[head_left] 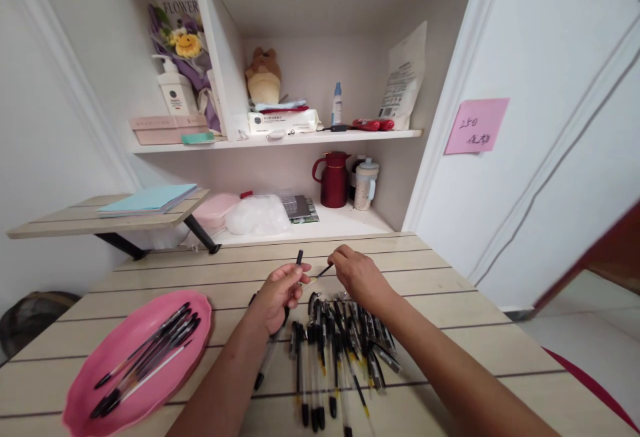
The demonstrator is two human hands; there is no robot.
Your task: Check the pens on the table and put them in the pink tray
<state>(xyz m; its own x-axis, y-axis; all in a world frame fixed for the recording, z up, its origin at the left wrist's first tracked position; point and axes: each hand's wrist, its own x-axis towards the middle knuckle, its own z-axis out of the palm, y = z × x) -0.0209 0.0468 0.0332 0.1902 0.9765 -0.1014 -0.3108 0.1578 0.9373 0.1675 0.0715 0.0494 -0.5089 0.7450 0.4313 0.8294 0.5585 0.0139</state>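
Left hand [279, 295]: fingers closed round a pen [299, 258], whose black end sticks up past the thumb.
Right hand [361, 278]: fingertips pinched on a thin refill [320, 273], which points at the left hand.
Counts: one pile [340, 350] of pens just below both hands, too overlapped to count; one pink tray [125, 330] on the left, holding several pens.
Surface: pale slatted worktop [450, 310]; white shelf [320, 138] behind.

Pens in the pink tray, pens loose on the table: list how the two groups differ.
The tray pens are fewer and lie roughly parallel, slanted, inside the pink tray; the table pens are many more, heaped and overlapping on the bare table. Both groups are slim black-and-clear pens.
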